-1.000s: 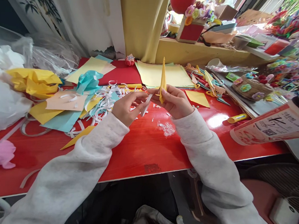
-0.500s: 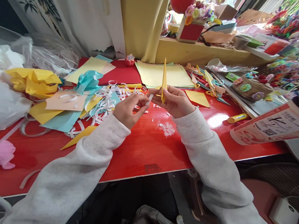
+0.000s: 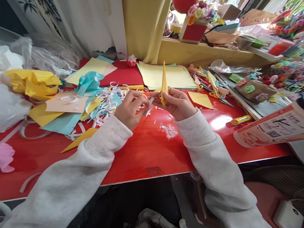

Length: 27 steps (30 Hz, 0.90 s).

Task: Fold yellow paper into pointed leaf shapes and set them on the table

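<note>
My right hand (image 3: 179, 103) is closed on a folded piece of yellow paper (image 3: 164, 82), held upright so that mostly its thin edge shows. To its left, my left hand (image 3: 133, 109) has its thumb and forefinger close together by a small white paper strip (image 3: 150, 105). The strip reaches toward the fingers of my right hand; whether the left fingertips still pinch it is hard to make out. Both hands are raised over the red table (image 3: 139, 151). White scraps (image 3: 169, 130) lie on the table below them.
Left of my hands are shredded white strips (image 3: 107, 105), yellow and blue paper, and crumpled yellow paper (image 3: 33, 83). Pale yellow sheets (image 3: 167, 75) lie at the back. Scissors (image 3: 217, 92), a glue stick (image 3: 241, 120) and a large cup (image 3: 276, 124) are on the right.
My left hand has shifted slightly left and its fingertips are lower. The yellow paper has moved a little left and tilts more. The white strip hangs lower between the hands.
</note>
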Each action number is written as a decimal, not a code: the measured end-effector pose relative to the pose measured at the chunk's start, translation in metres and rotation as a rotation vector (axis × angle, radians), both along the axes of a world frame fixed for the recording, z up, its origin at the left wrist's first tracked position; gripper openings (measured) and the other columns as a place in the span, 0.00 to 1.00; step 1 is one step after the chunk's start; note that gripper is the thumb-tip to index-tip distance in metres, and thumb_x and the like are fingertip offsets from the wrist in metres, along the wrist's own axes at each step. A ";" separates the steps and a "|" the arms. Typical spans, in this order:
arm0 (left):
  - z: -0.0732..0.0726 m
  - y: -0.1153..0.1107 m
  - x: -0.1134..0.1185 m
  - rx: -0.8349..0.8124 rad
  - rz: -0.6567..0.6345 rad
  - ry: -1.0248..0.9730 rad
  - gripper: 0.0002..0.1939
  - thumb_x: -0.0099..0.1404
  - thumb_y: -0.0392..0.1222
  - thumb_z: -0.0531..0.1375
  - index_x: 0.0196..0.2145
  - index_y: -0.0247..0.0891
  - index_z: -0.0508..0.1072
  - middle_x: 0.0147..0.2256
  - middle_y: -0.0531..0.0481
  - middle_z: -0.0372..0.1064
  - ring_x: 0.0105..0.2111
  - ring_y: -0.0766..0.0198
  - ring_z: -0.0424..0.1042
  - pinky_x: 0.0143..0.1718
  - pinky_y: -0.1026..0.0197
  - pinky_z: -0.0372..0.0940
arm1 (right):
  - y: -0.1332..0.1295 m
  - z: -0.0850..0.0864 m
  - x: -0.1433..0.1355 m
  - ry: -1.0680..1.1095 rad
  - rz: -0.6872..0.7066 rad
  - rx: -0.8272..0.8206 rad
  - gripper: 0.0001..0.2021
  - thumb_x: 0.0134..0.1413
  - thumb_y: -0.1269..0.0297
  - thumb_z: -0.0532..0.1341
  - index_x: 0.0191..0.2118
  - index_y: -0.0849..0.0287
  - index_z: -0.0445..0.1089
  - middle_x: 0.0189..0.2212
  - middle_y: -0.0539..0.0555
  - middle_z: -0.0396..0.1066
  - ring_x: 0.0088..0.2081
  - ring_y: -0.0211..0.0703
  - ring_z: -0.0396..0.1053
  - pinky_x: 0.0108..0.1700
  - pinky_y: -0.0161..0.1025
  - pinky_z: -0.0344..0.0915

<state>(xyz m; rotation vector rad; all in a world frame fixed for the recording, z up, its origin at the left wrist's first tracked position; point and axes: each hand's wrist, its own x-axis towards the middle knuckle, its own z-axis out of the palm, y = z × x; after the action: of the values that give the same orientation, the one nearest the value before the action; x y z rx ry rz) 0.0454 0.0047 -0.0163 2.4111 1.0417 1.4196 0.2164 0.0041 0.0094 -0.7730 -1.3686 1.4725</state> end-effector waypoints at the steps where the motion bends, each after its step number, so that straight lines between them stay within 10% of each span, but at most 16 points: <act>1: -0.001 0.002 -0.001 0.064 0.014 0.010 0.04 0.54 0.39 0.57 0.27 0.37 0.67 0.36 0.49 0.59 0.34 0.66 0.63 0.30 0.63 0.63 | 0.000 -0.001 0.000 0.006 0.005 0.007 0.07 0.48 0.63 0.56 0.33 0.61 0.63 0.39 0.55 0.68 0.40 0.37 0.66 0.46 0.42 0.63; 7: 0.005 0.001 -0.005 0.215 -0.055 0.035 0.01 0.57 0.36 0.54 0.29 0.38 0.63 0.36 0.50 0.64 0.39 0.64 0.63 0.40 0.57 0.60 | 0.003 -0.007 -0.005 -0.049 -0.046 -0.014 0.07 0.46 0.63 0.58 0.30 0.62 0.62 0.33 0.53 0.69 0.32 0.34 0.69 0.41 0.39 0.67; 19: 0.016 -0.004 -0.007 -0.102 0.011 -0.240 0.04 0.55 0.38 0.56 0.30 0.38 0.63 0.29 0.54 0.66 0.33 0.67 0.68 0.37 0.61 0.64 | 0.015 -0.014 0.000 -0.293 -0.202 0.019 0.08 0.44 0.66 0.59 0.31 0.65 0.63 0.25 0.51 0.67 0.17 0.27 0.64 0.17 0.28 0.61; 27: 0.015 0.002 -0.006 -0.285 -0.183 -0.380 0.08 0.52 0.36 0.57 0.32 0.36 0.63 0.32 0.51 0.66 0.35 0.66 0.68 0.40 0.60 0.64 | 0.024 -0.025 0.008 -0.410 -0.402 0.159 0.12 0.40 0.67 0.61 0.34 0.60 0.61 0.18 0.46 0.64 0.15 0.27 0.58 0.15 0.28 0.53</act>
<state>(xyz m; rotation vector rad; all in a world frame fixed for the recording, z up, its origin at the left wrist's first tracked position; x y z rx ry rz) 0.0390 0.0072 -0.0010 1.8892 0.8400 1.4721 0.2242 0.0277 -0.0152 -1.2114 -1.4984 0.9109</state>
